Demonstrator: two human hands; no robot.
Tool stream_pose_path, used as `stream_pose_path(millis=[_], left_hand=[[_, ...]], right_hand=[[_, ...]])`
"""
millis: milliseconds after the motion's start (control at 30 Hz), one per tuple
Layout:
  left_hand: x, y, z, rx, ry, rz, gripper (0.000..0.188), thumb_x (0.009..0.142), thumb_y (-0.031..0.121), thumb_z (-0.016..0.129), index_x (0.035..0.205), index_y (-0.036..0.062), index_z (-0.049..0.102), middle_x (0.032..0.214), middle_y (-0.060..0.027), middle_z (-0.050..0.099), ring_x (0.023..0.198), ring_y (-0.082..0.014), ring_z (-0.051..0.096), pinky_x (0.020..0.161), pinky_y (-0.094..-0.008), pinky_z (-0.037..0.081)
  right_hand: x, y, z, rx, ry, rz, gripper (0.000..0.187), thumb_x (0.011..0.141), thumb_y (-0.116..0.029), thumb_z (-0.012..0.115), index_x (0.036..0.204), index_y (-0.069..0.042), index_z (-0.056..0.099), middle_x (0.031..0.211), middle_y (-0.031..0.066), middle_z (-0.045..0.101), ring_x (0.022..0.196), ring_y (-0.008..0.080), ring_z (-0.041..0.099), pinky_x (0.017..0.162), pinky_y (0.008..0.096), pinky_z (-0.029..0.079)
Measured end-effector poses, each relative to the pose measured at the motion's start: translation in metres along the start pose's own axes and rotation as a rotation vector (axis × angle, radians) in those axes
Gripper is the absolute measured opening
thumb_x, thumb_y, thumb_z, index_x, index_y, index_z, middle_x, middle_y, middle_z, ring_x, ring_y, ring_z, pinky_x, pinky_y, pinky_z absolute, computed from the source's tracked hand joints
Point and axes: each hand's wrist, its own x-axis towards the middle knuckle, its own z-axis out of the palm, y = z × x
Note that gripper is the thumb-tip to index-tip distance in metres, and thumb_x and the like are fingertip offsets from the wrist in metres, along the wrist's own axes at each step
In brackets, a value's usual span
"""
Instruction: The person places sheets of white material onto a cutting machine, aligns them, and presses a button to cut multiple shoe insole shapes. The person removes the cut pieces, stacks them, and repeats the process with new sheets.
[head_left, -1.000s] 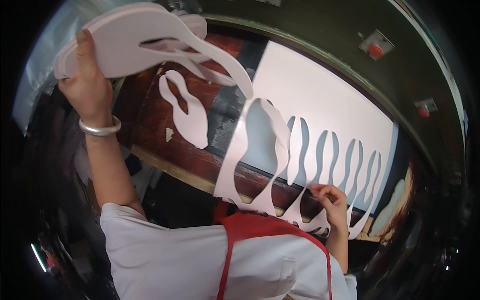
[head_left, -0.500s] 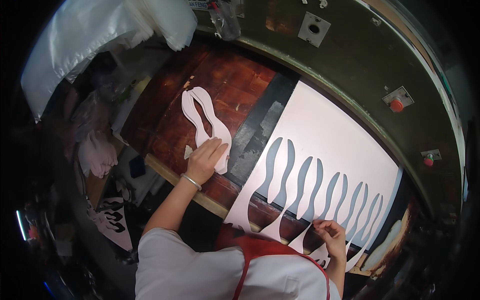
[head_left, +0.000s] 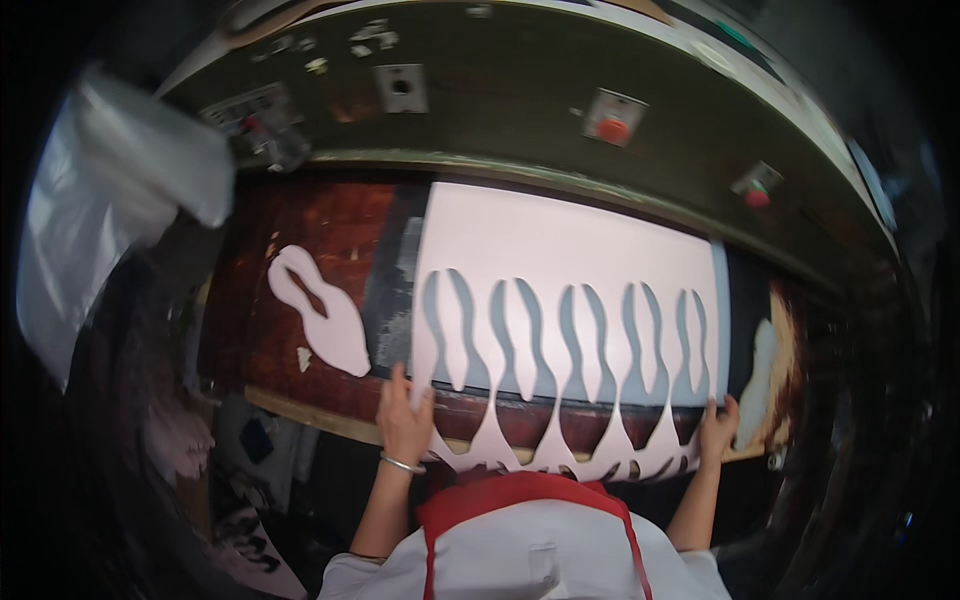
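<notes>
A pale pink sheet [head_left: 570, 235] lies on a light blue board [head_left: 720, 335], with a row of wavy cut-out openings along its near half. Its near strip hangs over the front edge toward my body. My left hand [head_left: 403, 420] pinches the sheet's left edge between thumb and fingers, a bracelet on that wrist. Opposite it, my right hand [head_left: 717, 430] grips the near right edge; motion blurs its fingertips a little. On the brown wooden surface at the left rests a stack of pink wavy cut pieces [head_left: 338, 335], touched by neither hand.
Beyond the sheet runs a dark green machine beam [head_left: 480, 115] with a red button [head_left: 611, 129] and a smaller one [head_left: 757, 197]. Clear plastic bags [head_left: 120, 190] hang at far left. A pale curved scrap [head_left: 762, 375] sits right of the board. Pink cut sheets [head_left: 265, 560] lie low at left.
My left hand has left the stack of cut pieces and taken the sheet's left edge. My right hand has moved to its right edge. The whole view has turned and shifted.
</notes>
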Motion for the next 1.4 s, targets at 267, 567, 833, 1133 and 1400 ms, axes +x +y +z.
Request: stream_pose_path(millis=[267, 567, 833, 1133, 1400], left_hand=[[-0.024, -0.043, -0.030, -0.496, -0.579, -0.241, 0.013, 0.092, 0.013, 0.058, 0.089, 0.0005, 0.060, 0.071, 0.0027, 0.054, 0.070, -0.0038, 0.046, 0.060, -0.0267, 0.042], [0.040, -0.013, 0.010, -0.467, -0.266, -0.350, 0.049, 0.094, 0.021, 0.056, 0.135, -0.0009, 0.041, 0.084, -0.0078, 0.066, 0.067, -0.0112, 0.061, 0.058, -0.0240, 0.050], [0.067, 0.011, 0.066, 0.339, 0.091, -0.034, 0.042, 0.090, 0.032, 0.055, 0.123, 0.0067, 0.056, 0.097, -0.0202, 0.065, 0.085, -0.0387, 0.063, 0.074, -0.0482, 0.049], [0.048, 0.012, 0.052, 0.370, 0.016, 0.115, 0.044, 0.087, 0.029, 0.060, 0.121, 0.0016, 0.052, 0.091, -0.0202, 0.065, 0.072, -0.0377, 0.064, 0.063, -0.0460, 0.051], [0.062, 0.003, 0.064, 0.288, 0.073, 0.123, 0.040, 0.089, 0.029, 0.058, 0.121, 0.0055, 0.054, 0.092, -0.0147, 0.067, 0.075, -0.0339, 0.065, 0.065, -0.0445, 0.052]], right_hand=[[-0.040, 0.019, -0.062, 0.120, -0.112, 0.104, 0.028, 0.088, -0.022, 0.064, 0.079, 0.004, 0.060, 0.068, 0.0138, 0.057, 0.066, 0.0202, 0.055, 0.062, 0.0340, 0.044], [0.019, 0.092, -0.070, -0.251, 0.024, -0.182, 0.052, 0.077, -0.023, 0.074, 0.120, -0.003, 0.054, 0.117, 0.0241, 0.052, 0.107, 0.0374, 0.051, 0.092, 0.0440, 0.042], [0.076, 0.101, -0.062, -0.111, -0.170, -0.251, 0.091, 0.058, -0.016, 0.082, 0.137, -0.008, 0.039, 0.130, 0.0271, 0.043, 0.122, 0.0411, 0.042, 0.103, 0.0474, 0.034], [0.016, -0.014, -0.077, 0.620, -0.343, -0.180, 0.087, 0.061, -0.022, 0.083, 0.133, -0.004, 0.036, 0.127, 0.0138, 0.046, 0.119, 0.0265, 0.045, 0.102, 0.0372, 0.032], [-0.055, -0.253, 0.047, 0.990, -0.918, -0.200, 0.081, 0.055, -0.010, 0.081, 0.126, -0.004, 0.042, 0.115, 0.0131, 0.053, 0.109, 0.0223, 0.052, 0.096, 0.0329, 0.039]])
